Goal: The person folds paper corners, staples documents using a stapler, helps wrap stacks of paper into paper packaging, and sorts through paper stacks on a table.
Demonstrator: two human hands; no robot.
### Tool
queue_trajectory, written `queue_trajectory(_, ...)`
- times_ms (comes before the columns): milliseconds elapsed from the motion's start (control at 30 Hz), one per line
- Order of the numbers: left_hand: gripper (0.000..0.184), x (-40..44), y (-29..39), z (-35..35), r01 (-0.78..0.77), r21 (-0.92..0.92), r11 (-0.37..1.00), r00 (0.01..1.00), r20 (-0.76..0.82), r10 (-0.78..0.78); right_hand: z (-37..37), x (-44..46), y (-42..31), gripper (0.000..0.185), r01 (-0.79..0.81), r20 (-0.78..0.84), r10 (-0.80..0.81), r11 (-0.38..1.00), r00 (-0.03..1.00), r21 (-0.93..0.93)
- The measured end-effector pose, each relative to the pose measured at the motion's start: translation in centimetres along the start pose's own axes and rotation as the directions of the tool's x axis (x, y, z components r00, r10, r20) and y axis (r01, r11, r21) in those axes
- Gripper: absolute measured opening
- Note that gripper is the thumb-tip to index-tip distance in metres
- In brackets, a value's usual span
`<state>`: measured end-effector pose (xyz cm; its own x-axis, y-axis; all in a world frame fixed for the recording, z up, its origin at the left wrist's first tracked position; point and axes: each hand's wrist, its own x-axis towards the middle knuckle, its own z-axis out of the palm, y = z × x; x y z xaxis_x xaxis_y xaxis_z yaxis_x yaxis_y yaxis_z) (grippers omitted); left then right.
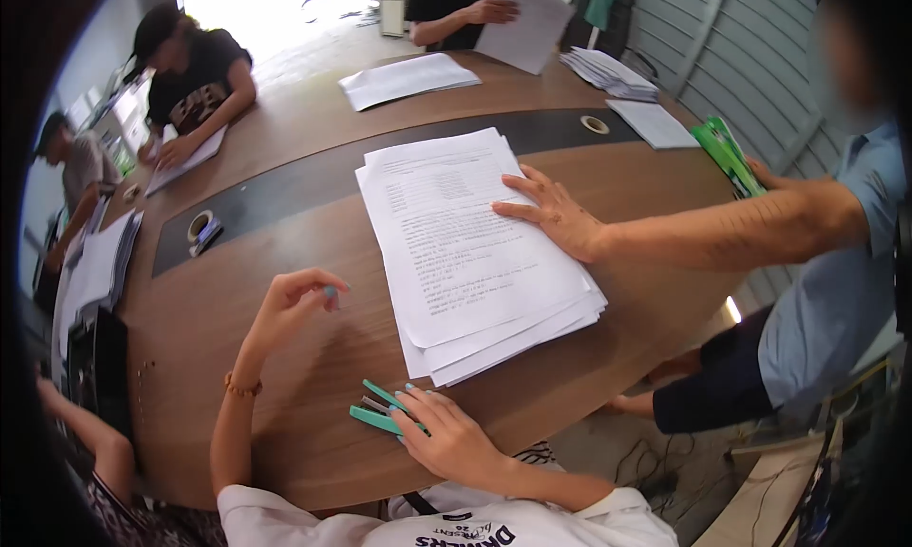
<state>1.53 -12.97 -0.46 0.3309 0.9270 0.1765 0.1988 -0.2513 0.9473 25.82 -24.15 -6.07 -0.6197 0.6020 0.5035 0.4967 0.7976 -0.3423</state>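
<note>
My left hand (296, 305) is raised over the table, its fingers loosely bent and apart, with nothing visible in them. Near the table's front edge, my right hand (446, 438) lies over the back of a mint-green stapler (378, 419), fingers around it. The stapler's jaws point left. Beyond it lies a thick stack of printed sheets (456, 253), its lower edges slightly fanned out. Another person's hand (556, 215) presses flat on the stack from the right, fingers spread.
Tape rolls (595, 124) (201, 226) lie on the dark table strip. More paper piles (408, 80) (613, 74) stand at the back, others (95, 262) at the left. A person on the right has a hand by a green package (727, 158). Other people handle paper around the table.
</note>
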Motion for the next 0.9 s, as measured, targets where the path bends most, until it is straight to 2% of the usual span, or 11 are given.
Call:
queue_trajectory(33, 0.018, -0.3, -2.0, -0.5, 0.008, -0.002, 1.0, 0.999, -0.038, -0.008, -0.4, -0.1, 0.2, 0.039, -0.006, 0.02, 0.005, 0.999, 1.0, 0.049)
queue_trajectory(100, 0.016, -0.4, -4.8, -1.9, 0.136, 0.034, 0.99, 0.946, -0.303, -0.12, -1.1, -0.1, 0.3, 0.039, 0.006, 0.061, -0.012, 0.995, 0.998, 0.095)
queue_trajectory(133, 0.016, -0.6, -5.3, -2.2, 0.15, 0.029, 0.988, 0.935, -0.33, -0.133, -1.4, -0.1, 0.2, 0.039, -0.013, 0.084, 0.003, 0.992, 0.996, 0.126)
queue_trajectory(567, 0.014, -0.2, -5.7, -1.6, 0.127, 0.098, 0.987, 0.953, -0.286, -0.095, -3.5, -1.0, 1.4, 0.039, -0.04, 0.195, -0.024, 0.949, 0.98, 0.314)
queue_trajectory(633, 0.014, -0.2, -5.6, -1.5, 0.132, 0.08, 0.988, 0.952, -0.289, -0.104, -6.0, -1.9, 3.0, 0.043, -0.013, 0.322, -0.115, 0.929, 0.94, 0.369)
queue_trajectory(700, 0.014, -0.2, -5.4, -1.5, 0.138, 0.093, 0.986, 0.95, -0.293, -0.105, -8.9, -4.0, 5.8, 0.048, -0.111, 0.463, -0.094, 0.912, 0.881, 0.396)
queue_trajectory(767, 0.014, -0.1, -5.5, -1.6, 0.133, 0.091, 0.987, 0.951, -0.291, -0.102, -12.8, -5.7, 8.8, 0.049, -0.22, 0.519, 0.039, 0.931, 0.854, 0.291)
queue_trajectory(800, 0.014, -0.1, -5.6, -1.6, 0.134, 0.09, 0.987, 0.95, -0.295, -0.102, -14.2, -7.2, 10.1, 0.049, -0.302, 0.426, 0.157, 0.905, 0.891, 0.298)
queue_trajectory(833, 0.014, 0.0, -5.5, -1.5, 0.131, 0.088, 0.988, 0.952, -0.288, -0.101, -17.1, -9.1, 11.8, 0.049, -0.533, 0.35, 0.458, 0.832, 0.817, 0.157)
queue_trajectory(867, 0.015, 0.0, -5.3, -1.5, 0.141, 0.091, 0.986, 0.95, -0.292, -0.109, -18.5, -8.8, 12.3, 0.051, -0.541, 0.277, 0.509, 0.84, 0.815, 0.046)
queue_trajectory(900, 0.015, -0.1, -5.3, -1.5, 0.15, 0.095, 0.984, 0.948, -0.297, -0.115, -19.0, -9.1, 13.1, 0.051, -0.637, 0.185, 0.614, 0.764, 0.767, 0.103)
